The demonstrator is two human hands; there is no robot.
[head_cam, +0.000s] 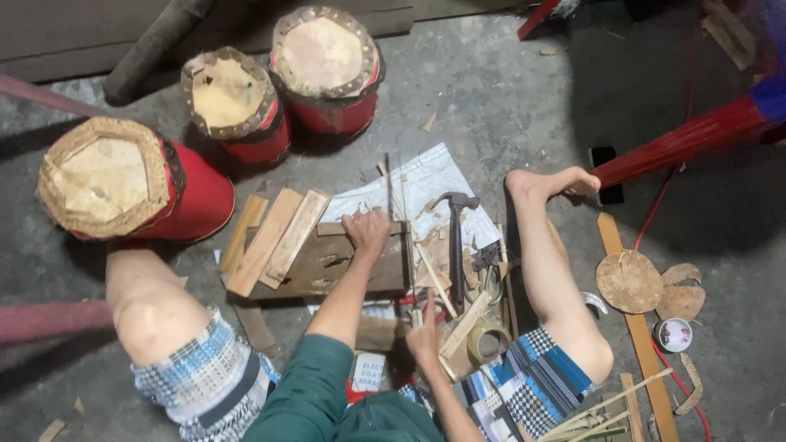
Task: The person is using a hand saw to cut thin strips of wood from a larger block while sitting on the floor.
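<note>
Your left hand (367, 230) presses flat, fingers curled over the far edge of the dark, scarred wooden block (344, 262) on the concrete floor (491, 98) between your knees. Your right hand (425, 336) hangs just beside the block's near right corner; I cannot tell whether its grip holds anything. Pale wooden slats (274, 237) lean on the block's left edge, a steel claw hammer (455, 237) lies right of it, and three red drums (237, 106) stand beyond.
</note>
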